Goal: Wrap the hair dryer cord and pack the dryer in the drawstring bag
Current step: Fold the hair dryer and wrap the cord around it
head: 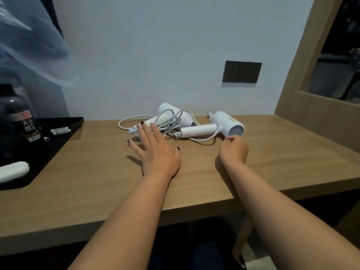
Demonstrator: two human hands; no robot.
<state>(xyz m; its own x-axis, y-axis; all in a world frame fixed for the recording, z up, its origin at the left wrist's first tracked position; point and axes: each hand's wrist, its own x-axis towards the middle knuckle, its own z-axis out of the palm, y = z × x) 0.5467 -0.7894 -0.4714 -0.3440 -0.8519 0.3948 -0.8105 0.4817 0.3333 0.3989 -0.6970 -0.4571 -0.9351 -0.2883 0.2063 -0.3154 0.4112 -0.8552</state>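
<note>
Two white hair dryers lie on the wooden desk (194, 182) by the wall. One dryer (228, 121) points its round end at me, handle to the left. The other dryer (175, 114) lies behind it under loops of white cord (169, 121). My left hand (155, 151) hovers flat with fingers spread, fingertips at the cord and plug end. My right hand (234, 149) has its fingers curled, tips just below the near dryer's round end; I see nothing held in it. No drawstring bag is in view.
A black tray (64, 133) at the left carries a dark bottle (19, 117), small white tubes (60, 131) and a white soft object (13, 171). A dark socket panel (241, 74) sits on the wall. A wooden frame (303, 106) borders the desk's right side.
</note>
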